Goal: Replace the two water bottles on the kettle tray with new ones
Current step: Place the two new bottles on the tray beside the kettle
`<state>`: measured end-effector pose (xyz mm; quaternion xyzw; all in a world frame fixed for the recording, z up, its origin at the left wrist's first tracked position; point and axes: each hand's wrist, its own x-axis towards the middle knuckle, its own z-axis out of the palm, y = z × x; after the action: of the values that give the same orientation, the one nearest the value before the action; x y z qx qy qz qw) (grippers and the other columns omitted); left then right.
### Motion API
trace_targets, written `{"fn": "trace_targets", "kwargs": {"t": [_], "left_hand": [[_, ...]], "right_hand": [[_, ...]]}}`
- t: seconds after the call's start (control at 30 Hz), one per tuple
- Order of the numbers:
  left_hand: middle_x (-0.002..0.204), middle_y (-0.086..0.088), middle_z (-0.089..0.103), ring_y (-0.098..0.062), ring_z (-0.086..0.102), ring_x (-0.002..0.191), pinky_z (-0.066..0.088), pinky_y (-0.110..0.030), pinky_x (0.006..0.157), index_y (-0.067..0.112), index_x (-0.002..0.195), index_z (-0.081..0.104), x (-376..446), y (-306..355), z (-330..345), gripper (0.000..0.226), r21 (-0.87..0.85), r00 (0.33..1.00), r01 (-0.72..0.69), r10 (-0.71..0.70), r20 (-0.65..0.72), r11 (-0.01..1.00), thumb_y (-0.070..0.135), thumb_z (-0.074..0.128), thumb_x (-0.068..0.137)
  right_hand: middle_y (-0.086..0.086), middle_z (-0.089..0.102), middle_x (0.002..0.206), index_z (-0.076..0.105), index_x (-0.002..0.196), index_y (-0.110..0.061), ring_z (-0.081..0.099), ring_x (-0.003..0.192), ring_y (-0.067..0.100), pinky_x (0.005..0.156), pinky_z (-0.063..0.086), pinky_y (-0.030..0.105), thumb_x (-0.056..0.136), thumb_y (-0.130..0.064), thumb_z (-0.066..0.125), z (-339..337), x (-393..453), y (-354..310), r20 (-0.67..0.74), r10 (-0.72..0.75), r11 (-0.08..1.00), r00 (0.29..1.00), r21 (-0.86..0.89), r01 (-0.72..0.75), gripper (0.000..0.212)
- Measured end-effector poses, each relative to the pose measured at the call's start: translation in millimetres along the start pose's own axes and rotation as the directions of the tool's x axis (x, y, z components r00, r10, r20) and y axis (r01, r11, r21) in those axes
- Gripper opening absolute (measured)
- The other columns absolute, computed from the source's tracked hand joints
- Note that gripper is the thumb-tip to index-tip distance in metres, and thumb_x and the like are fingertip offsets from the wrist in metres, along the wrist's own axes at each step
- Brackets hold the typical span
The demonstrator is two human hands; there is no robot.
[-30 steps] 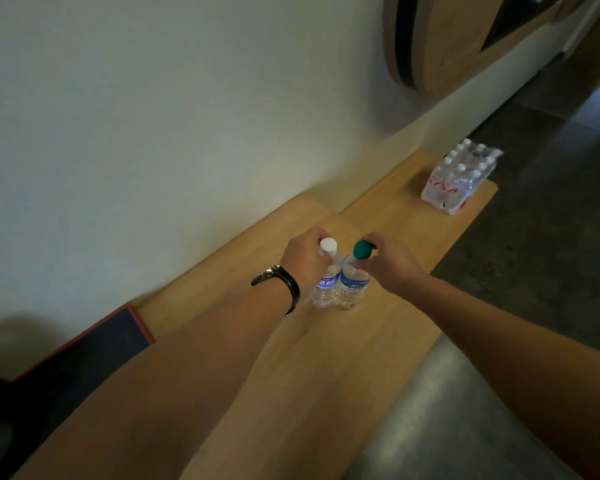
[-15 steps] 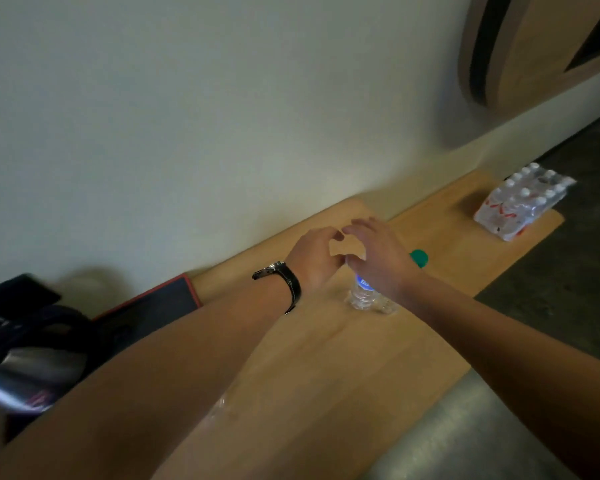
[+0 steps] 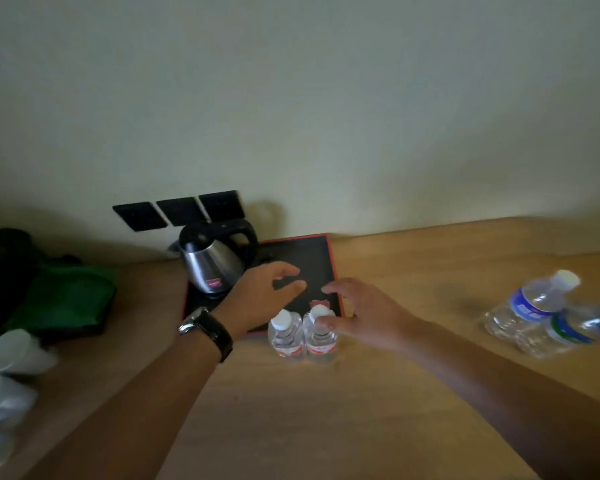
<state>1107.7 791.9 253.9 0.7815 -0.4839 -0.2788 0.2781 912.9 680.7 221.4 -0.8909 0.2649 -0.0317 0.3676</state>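
A pale wooden counter (image 3: 326,427) is being seen from above, with both forearms being stretched across it toward a plain light wall (image 3: 326,98). Nearest, left of the left forearm, blurred white cups (image 3: 11,355) are being shown lying at the counter's edge.

Just below the fingers of both hands, two small clear bottles with red labels and white caps are being stood upright side by side, touching: the left red-label bottle (image 3: 284,336) and the right red-label bottle (image 3: 319,336). They are being kept on the counter at the near edge of the black, red-rimmed kettle tray (image 3: 333,268); how much water they contain cannot be told.

The left hand (image 3: 257,299), with a black-strapped watch (image 3: 208,330) on its wrist, is being held open above the tray, gripping nothing. The right hand (image 3: 368,317) is being spread open too, its thumb being laid at the cap of the right red-label bottle; nothing is being clasped.

Well to the right of the right hand, a blue-label bottle (image 3: 530,306) and a green-capped bottle (image 3: 579,327) are being shown close together, blurred and tilted.

Beyond the left hand, a steel kettle (image 3: 212,261) with a black handle is being stood on the tray. Far left, a green cloth (image 3: 63,299) is being left lying. Behind the kettle, three black wall plates (image 3: 179,211) are being seen.
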Motion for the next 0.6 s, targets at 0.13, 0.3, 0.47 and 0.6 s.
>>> {"fn": "trace_targets", "kwargs": {"t": [0.13, 0.3, 0.47, 0.6], "left_hand": [[0.126, 0.014, 0.062, -0.003, 0.057, 0.115, 0.045, -0.019, 0.091, 0.032, 0.121, 0.066, -38, -43, -3, 0.049, -0.12, 0.992, 0.121, -0.116, 0.046, 0.985, 0.053, 0.076, 0.078], [0.117, 0.013, 0.07, 0.0, 0.065, 0.109, 0.055, -0.03, 0.095, 0.034, 0.116, 0.067, -54, -66, 19, 0.057, -0.165, 0.994, 0.103, -0.096, 0.046, 0.981, 0.036, 0.091, 0.064], [0.114, 0.01, 0.068, -0.007, 0.064, 0.108, 0.055, -0.041, 0.095, 0.034, 0.115, 0.065, -47, -62, 34, 0.046, -0.215, 0.995, 0.035, -0.054, -0.082, 0.976, 0.02, 0.084, 0.076], [0.105, 0.007, 0.07, -0.011, 0.065, 0.097, 0.056, -0.042, 0.088, 0.031, 0.106, 0.066, -33, -52, 27, 0.03, -0.157, 0.998, -0.026, 0.015, -0.068, 0.987, 0.023, 0.078, 0.081]], "right_hand": [[-0.003, 0.057, 0.131, 0.054, 0.134, -0.021, 0.053, 0.117, 0.012, 0.093, 0.038, 0.022, 0.072, -0.047, 0.081, 36, 8, -1, 0.051, -0.018, 1.0, 0.999, -0.01, 0.018, 0.072], [-0.01, 0.07, 0.102, 0.063, 0.111, -0.029, 0.063, 0.089, 0.004, 0.071, 0.044, 0.016, 0.071, -0.035, 0.085, 44, 12, 8, -0.038, 0.046, 0.994, 0.998, 0.099, -0.042, 0.046], [-0.01, 0.071, 0.085, 0.067, 0.101, -0.028, 0.06, 0.075, 0.0, 0.062, 0.04, 0.01, 0.074, -0.033, 0.084, 45, 12, 9, -0.054, 0.039, 0.988, 0.998, 0.153, -0.03, 0.033], [-0.012, 0.067, 0.076, 0.064, 0.092, -0.03, 0.056, 0.068, -0.007, 0.058, 0.039, 0.01, 0.075, -0.034, 0.083, 37, 20, 8, -0.085, 0.056, 0.985, 0.995, 0.169, -0.041, 0.025]]}}
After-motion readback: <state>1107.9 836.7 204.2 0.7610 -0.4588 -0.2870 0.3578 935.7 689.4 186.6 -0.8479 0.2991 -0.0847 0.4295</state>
